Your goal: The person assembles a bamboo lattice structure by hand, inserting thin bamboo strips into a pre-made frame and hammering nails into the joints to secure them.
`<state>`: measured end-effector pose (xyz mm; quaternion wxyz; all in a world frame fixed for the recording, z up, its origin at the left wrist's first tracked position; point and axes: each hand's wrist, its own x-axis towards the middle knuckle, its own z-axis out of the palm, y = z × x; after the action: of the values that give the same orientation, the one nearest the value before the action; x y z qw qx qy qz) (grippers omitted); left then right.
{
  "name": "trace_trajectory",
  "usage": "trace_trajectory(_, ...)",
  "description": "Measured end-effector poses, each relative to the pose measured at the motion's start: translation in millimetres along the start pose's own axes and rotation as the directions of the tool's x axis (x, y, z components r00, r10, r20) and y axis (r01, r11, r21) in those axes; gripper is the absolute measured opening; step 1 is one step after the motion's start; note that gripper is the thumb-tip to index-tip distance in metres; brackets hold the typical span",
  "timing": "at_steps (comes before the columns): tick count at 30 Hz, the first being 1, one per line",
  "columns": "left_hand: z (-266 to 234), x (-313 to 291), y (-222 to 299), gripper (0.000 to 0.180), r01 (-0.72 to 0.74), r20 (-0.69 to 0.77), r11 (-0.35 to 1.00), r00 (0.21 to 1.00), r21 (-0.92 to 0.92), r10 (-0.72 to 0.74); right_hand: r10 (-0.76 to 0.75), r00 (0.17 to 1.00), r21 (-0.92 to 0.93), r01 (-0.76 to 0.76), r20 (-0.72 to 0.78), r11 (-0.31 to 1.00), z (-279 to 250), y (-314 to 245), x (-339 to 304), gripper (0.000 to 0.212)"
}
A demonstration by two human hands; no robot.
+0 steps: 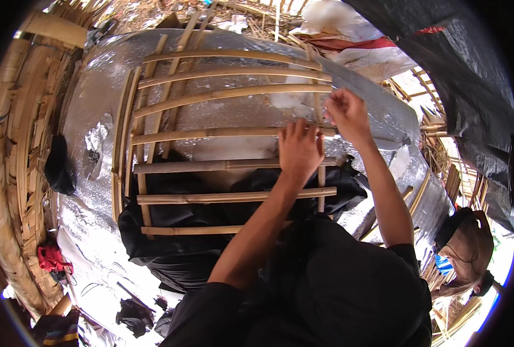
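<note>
A ladder-like frame of bamboo slats [211, 198] lies across my lap and the silvery sheet in front of me. Several crosswise slats rest on long rails at the left and right sides. Bent over a crosswise slat [205, 134] near its right end, the fingers of my left hand [300, 149] hold it down. Just beyond, my right hand [348, 115] is closed, raised beside the right rail [318, 104] near that slat's end. Its fingers are curled together, and whatever they may hold is too small to make out.
Shiny silver sheeting [95, 75] covers the floor. Woven bamboo [23, 139] stands along the left, with a dark cloth item [59, 165] and a red cloth [53, 258] near it. Black plastic sheeting [471, 75] hangs at right; white sacks [355, 34] lie at the far side.
</note>
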<state>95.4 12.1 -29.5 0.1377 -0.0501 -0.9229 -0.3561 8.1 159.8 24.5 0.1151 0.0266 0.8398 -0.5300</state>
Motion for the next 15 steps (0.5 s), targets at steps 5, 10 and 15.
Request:
trace_trajectory(5,-4.7,1.7,-0.6,0.025,-0.014,-0.002,1.0,1.0,0.011,0.014,0.003,0.99,-0.04,-0.009,-0.143,0.999,-12.3,46.3,-53.4,0.019)
trace_trajectory(10,-3.2,3.1,-1.9,0.024,-0.03,-0.008,0.999,1.0,0.028,0.03,-0.171,0.976,0.019,0.175,-0.134,0.984,-2.9,53.9,-56.0,0.019)
trace_trajectory(15,-3.5,4.6,-3.4,0.023,-0.013,0.045,0.999,0.999,0.03,0.012,-0.376,0.913,-0.093,0.365,-0.156,0.926,4.5,65.4,-55.0,0.015)
